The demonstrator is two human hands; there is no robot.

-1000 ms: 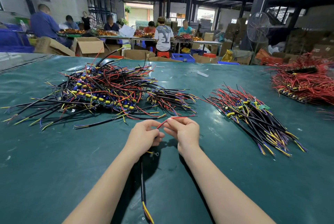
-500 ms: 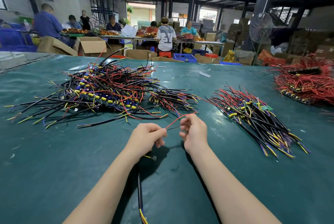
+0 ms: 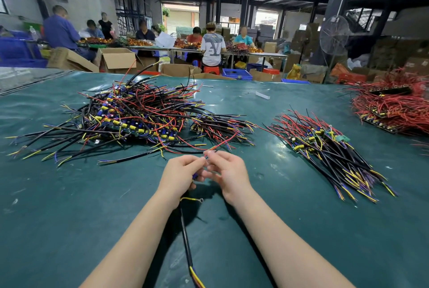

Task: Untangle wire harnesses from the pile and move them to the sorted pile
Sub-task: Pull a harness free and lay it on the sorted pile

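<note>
- Where your view begins on the left, the tangled pile (image 3: 139,118) of black, red, yellow and blue wire harnesses sprawls across the green tabletop (image 3: 58,206), its loose ends fanning toward the left edge and toward you.
- Just below the pile's near edge, your left hand (image 3: 180,175) is curled shut around one wire harness (image 3: 185,225): its black cable drops from under your palm and runs toward you between your forearms, ending in yellow, blue and red cores at the bottom edge.
- A short yellow lead with a ring terminal (image 3: 201,200) sticks out beneath that hand.
- Right beside it, fingertips nearly touching, your right hand (image 3: 228,172) pinches a thin red wire (image 3: 221,143) of the same harness between thumb and forefinger; the wire rises away from you toward the pile's near-right fringe.
- Further right, well apart from your hands, the sorted pile (image 3: 329,146) lies with its harnesses roughly parallel, red leads pointing away and black cables trailing toward you and to the right.
- At the far right edge sits a separate heap of red wires (image 3: 394,109).
- Behind the tabletop, other people work at benches among cardboard boxes (image 3: 116,59).
</note>
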